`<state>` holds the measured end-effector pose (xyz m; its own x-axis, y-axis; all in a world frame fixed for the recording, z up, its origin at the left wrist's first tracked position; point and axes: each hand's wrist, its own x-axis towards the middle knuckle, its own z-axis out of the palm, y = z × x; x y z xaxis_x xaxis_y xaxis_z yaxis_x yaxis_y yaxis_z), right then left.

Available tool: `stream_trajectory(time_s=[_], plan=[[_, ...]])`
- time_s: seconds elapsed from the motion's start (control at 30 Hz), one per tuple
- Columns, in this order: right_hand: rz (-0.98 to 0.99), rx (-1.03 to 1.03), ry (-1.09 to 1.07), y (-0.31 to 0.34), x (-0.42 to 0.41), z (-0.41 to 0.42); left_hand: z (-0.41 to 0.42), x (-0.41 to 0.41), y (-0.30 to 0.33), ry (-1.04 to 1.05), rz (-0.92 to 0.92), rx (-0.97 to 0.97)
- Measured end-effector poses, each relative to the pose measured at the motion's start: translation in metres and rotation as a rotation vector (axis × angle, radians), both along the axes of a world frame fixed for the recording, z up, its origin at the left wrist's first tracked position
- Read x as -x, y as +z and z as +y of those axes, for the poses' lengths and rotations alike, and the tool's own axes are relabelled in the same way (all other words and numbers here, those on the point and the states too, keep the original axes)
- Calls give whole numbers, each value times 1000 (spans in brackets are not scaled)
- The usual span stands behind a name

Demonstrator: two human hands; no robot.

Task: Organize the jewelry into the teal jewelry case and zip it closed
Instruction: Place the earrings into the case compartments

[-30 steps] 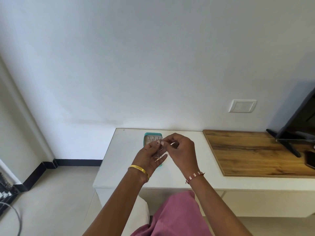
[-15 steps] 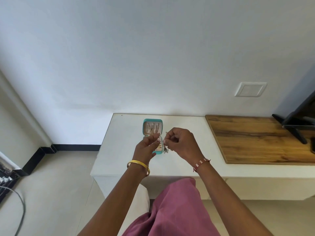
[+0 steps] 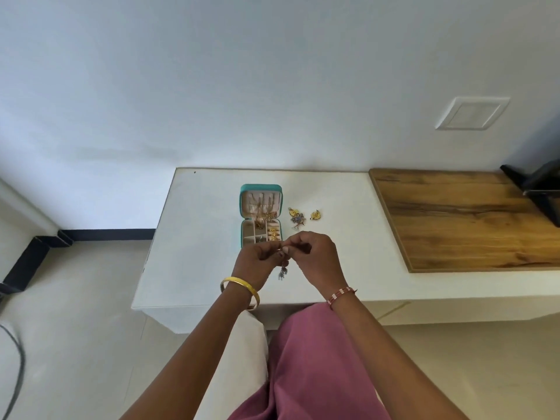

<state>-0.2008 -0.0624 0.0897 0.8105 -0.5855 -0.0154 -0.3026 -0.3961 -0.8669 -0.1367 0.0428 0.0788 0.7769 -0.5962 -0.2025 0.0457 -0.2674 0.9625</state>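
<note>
The teal jewelry case (image 3: 246, 207) lies open on the white table (image 3: 200, 237), lid toward the wall, with gold pieces in its compartments. Just in front of it, my left hand (image 3: 257, 262) and my right hand (image 3: 318, 259) meet fingertip to fingertip and together pinch a small dangling earring (image 3: 283, 272) that hangs below them. To the right of the case lie loose pieces: a purple and gold cluster (image 3: 297, 219) and a gold earring (image 3: 315, 215).
A wooden board (image 3: 460, 219) covers the table's right part, with a black TV stand (image 3: 533, 189) at its far end. A wall plate (image 3: 472, 113) sits above. Tiled floor and a cable (image 3: 18, 368) lie to the left; pink cloth covers my lap.
The camera has tilted down, so the table sits higher in the picture. My hands have come toward me, off the case, still pinching the small piece, and the loose jewelry now shows.
</note>
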Motion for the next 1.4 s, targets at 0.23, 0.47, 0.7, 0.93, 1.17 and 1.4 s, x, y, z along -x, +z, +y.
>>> stream_trajectory(time_s=[0.23,0.47,0.7,0.93,1.17,1.4], plan=[[27,-167,-243,-54,-31,-48,-33,-25,-36,186,157,-14],[165,111,-260,-102,-82,-94,-60,-48,-60,391,297,43],[293,276,-213,-129,-103,-102,-68,-53,-70,427,414,119],[255,319,-118,-130,-80,-94,-62,-49,-72,441,493,158],[167,161,-159,-133,-41,-82,-55,-37,-75,402,490,137],[270,209,-100,-131,-46,-82,-53,-31,-74,405,494,135]])
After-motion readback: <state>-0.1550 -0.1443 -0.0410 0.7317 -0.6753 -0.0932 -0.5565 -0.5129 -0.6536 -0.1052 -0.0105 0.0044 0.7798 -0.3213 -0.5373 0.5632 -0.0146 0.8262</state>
